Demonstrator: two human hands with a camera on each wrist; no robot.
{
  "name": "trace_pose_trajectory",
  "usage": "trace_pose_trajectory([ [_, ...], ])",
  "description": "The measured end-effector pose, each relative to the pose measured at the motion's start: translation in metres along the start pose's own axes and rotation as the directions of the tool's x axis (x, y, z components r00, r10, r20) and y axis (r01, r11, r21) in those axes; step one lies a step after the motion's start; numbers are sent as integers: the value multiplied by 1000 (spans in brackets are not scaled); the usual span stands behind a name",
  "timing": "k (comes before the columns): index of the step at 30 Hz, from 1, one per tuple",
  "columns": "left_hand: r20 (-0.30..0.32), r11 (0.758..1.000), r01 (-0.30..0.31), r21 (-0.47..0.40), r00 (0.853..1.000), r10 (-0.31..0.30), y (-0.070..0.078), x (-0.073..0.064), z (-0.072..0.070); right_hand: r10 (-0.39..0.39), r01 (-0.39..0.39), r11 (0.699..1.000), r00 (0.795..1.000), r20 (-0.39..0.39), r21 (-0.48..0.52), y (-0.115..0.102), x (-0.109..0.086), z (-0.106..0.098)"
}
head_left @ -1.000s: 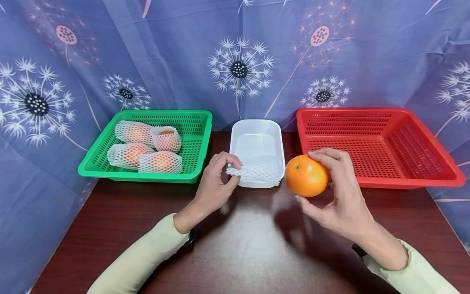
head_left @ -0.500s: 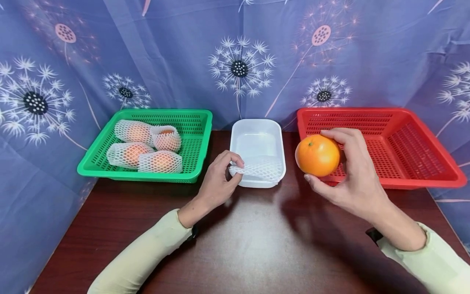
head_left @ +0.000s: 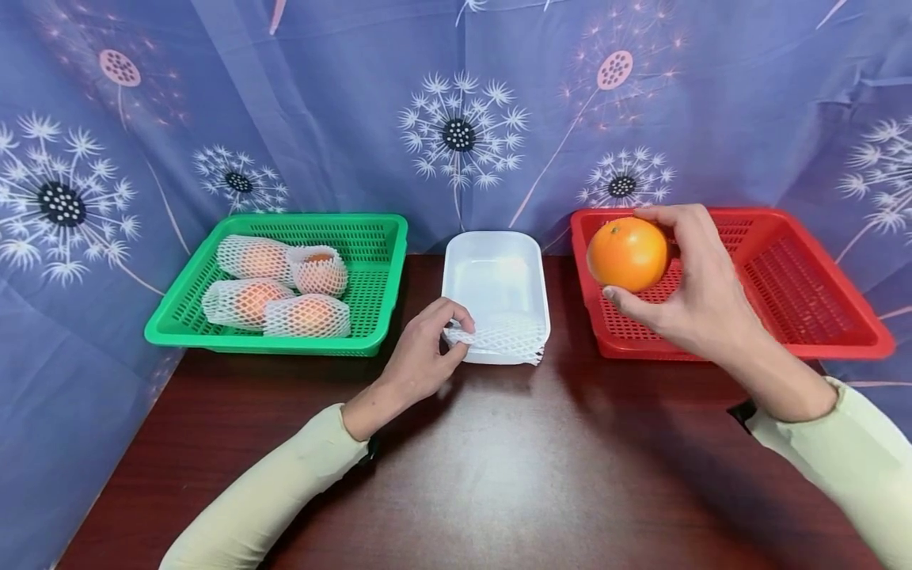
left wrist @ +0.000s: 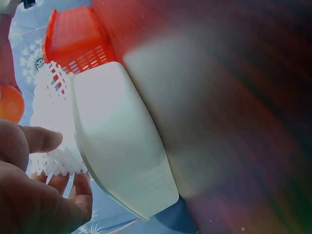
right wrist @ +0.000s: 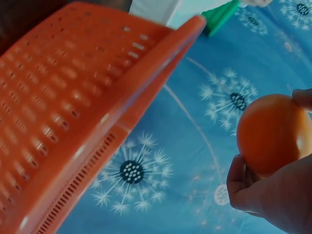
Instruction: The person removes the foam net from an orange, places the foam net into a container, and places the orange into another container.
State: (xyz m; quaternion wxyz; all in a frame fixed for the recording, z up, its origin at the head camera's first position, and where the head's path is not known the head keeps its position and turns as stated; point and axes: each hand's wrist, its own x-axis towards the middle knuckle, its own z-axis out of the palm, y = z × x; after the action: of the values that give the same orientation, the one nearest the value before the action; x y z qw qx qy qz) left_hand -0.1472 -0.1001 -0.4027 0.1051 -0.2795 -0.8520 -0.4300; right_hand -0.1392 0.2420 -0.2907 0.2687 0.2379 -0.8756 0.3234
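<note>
My right hand [head_left: 705, 293] grips an orange [head_left: 627, 255] between thumb and fingers, holding it in the air over the left part of the red basket [head_left: 844, 344]. In the right wrist view the same orange [right wrist: 273, 134] hangs beside the basket's rim [right wrist: 122, 107]. With thumb and fingers, my left hand [head_left: 427, 348] pinches one end of a white foam net sleeve [head_left: 507, 336]. That sleeve lies flat across the near end of the white tray [head_left: 495, 273]. In the left wrist view the foam net sleeve [left wrist: 51, 105] sits along the tray's rim, nothing inside it visible.
At the left stands a green basket [head_left: 388, 317] with several net-wrapped fruits [head_left: 308, 317]. The three containers line up along the back of the dark wooden table [head_left: 456, 475]. Behind them hangs a blue dandelion-print cloth [head_left: 342, 111].
My right hand has carried the orange away from beside the white tray, up and to the right, over the red basket. My left hand keeps its pinch on the foam net sleeve.
</note>
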Motion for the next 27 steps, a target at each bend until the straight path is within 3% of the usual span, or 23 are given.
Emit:
trace_pose_trajectory([
  [8, 59, 1000, 8, 19, 998, -9, -3, -1, -1, 43, -42, 998, 999, 20, -45, 16, 14, -6],
  [14, 96, 998, 0, 58, 995, -5, -4, -2, -2, 84, -75, 993, 992, 91, -95, 33, 30, -6],
  [22, 138, 991, -84, 102, 988, 70, -3, -1, -2, 183, -155, 977, 961, 205, -146, 54, 45, -2],
  [27, 145, 984, -110, 139, 985, 89, -3, 0, -2, 209, -160, 969, 935, 287, -186, 64, 55, 4],
])
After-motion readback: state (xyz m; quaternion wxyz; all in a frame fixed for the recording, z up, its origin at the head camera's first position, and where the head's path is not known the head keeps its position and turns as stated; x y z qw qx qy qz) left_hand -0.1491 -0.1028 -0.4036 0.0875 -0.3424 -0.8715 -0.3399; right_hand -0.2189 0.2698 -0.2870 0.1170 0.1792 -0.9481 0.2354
